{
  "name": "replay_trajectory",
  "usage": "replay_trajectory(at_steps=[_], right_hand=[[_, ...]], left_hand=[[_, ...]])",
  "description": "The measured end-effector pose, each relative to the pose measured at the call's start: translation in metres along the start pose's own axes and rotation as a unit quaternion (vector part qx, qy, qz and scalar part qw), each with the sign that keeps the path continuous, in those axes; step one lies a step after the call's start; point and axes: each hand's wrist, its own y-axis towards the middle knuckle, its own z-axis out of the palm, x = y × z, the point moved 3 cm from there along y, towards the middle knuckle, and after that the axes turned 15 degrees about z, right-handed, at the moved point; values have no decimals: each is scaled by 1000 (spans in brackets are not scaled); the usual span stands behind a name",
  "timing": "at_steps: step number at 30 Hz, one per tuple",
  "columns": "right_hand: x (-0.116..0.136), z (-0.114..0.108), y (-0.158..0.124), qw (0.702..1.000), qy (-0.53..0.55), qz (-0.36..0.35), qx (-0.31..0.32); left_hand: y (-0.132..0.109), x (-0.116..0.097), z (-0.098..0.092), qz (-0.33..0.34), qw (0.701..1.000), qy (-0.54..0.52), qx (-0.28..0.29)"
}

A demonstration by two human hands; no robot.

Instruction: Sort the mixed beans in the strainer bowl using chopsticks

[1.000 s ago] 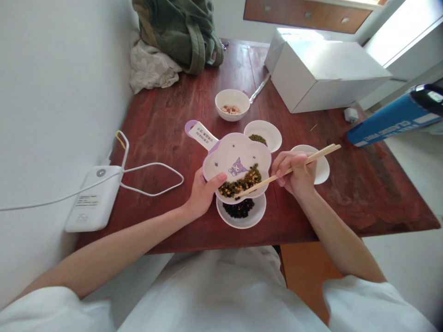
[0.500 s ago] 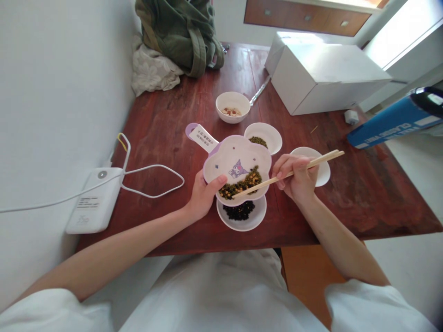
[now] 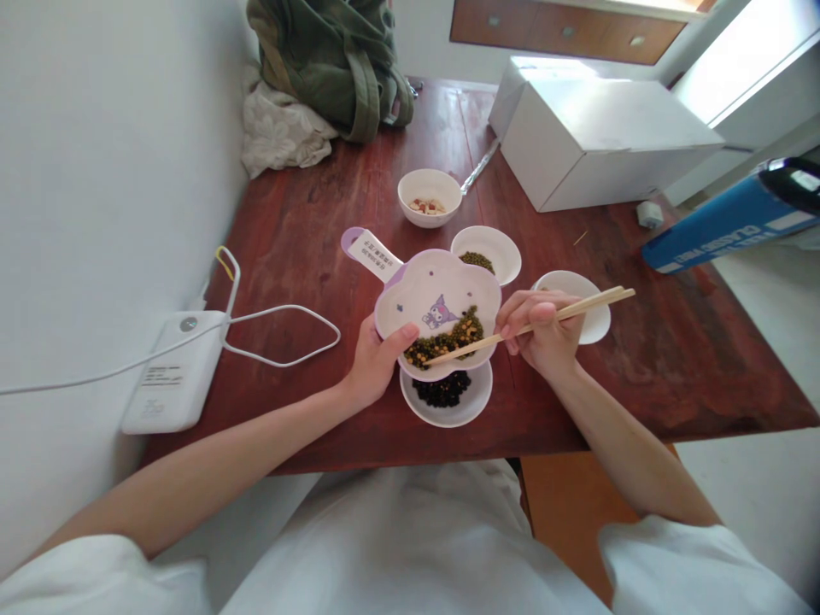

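We note a red-brown table [image 3: 301, 282] against a white wall [image 3: 108, 213], with a white box [image 3: 608, 145] and a green bag [image 3: 326, 60] at its far end and a corded white device [image 3: 172, 376] near the wall. Mid-table stand a bowl [image 3: 429, 196] of nuts, a green-bean saucer [image 3: 493, 241], a third saucer [image 3: 580, 295] behind the right hand, and a black-bean saucer [image 3: 448, 412] partly under a flower-shaped plate [image 3: 436, 295]. The left hand [image 3: 375, 363] grips the raised, tilted plate from below, thumb on its rim just beside the mixed beans [image 3: 445, 339]. The right hand [image 3: 538, 333] is closed around chopsticks [image 3: 564, 319], their long axis running left and slightly down across the beans. The left thumb lies nearer the pile.
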Motion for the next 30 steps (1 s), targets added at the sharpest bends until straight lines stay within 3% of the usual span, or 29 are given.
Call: replay_trajectory(at_steps=[22,30], right_hand=[[1,-1,1,1000,-7,-7,16],[1,2,3,1000,7,21,19]], left_hand=[[1,-2,1,12,1000,-4,6],[2,-3,2,11,1000,-6,8]])
